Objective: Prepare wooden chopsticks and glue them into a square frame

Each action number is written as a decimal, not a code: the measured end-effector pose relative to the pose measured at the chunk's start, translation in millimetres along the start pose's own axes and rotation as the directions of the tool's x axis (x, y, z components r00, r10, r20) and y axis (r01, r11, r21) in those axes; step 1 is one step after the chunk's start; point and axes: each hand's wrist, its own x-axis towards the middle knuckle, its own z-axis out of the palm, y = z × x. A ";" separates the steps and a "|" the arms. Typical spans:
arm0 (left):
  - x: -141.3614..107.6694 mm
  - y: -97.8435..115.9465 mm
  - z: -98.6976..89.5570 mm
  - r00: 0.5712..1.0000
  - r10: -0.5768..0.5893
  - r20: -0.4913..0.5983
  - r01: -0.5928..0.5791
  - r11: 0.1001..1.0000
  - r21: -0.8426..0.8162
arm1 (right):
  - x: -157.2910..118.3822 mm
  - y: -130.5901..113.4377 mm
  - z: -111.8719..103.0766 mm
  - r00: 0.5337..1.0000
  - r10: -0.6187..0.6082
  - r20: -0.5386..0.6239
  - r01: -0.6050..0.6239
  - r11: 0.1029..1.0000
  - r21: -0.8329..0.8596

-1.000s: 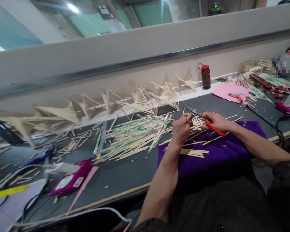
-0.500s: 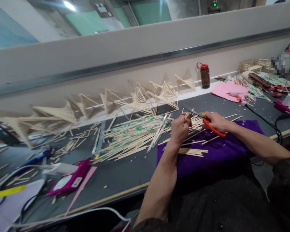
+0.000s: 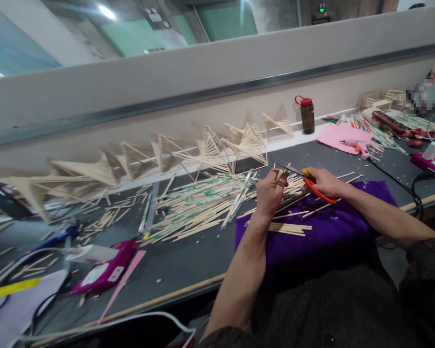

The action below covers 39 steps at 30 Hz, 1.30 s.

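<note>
My left hand (image 3: 270,193) is closed, with the short end of a wooden chopstick (image 3: 279,175) poking up between thumb and fingers. In my right hand (image 3: 323,182) is a pair of scissors (image 3: 318,191) with red-orange handles and a yellow part by the pivot. Its blades point left, beside the fingers of my left hand; I cannot tell whether they touch the stick. Below both hands lies a purple cloth (image 3: 375,195). Several bare chopsticks (image 3: 290,229) rest on it by my left wrist. Left of my hands spreads a pile of chopsticks (image 3: 199,205), many in green-printed clear wrappers.
Along the wall stand fan-shaped stick structures (image 3: 241,145). A brown bottle (image 3: 308,118) with a red lid stands behind. To the right, a pink glue gun (image 3: 358,145) lies on pink paper (image 3: 335,133). Magenta power strips (image 3: 107,268) with cables sit at both sides. Cut pieces (image 3: 108,217) lie left.
</note>
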 end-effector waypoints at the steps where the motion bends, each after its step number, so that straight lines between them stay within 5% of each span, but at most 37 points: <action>1: -0.1 -0.3 -0.1 1.000 0.018 -0.002 -0.018 1.000 0.011 | 0.2 0.3 -0.1 1.000 0.006 0.007 -0.006 1.000 -0.013; 10: 0.4 -3.2 0.1 0.996 0.089 0.001 -0.089 0.996 -0.008 | -1.1 -0.4 -3.6 0.999 -0.006 0.048 0.010 0.997 -0.080; 20: -1.0 -3.2 -1.5 0.994 -0.008 0.111 0.023 0.990 -0.136 | -3.4 0.1 -4.6 0.998 -0.054 0.033 0.055 0.998 -0.017; 39: 0.0 -2.9 -2.6 0.997 0.005 0.073 0.005 0.990 -0.140 | -4.4 -4.9 -1.4 0.999 -0.029 -0.038 0.030 1.000 0.008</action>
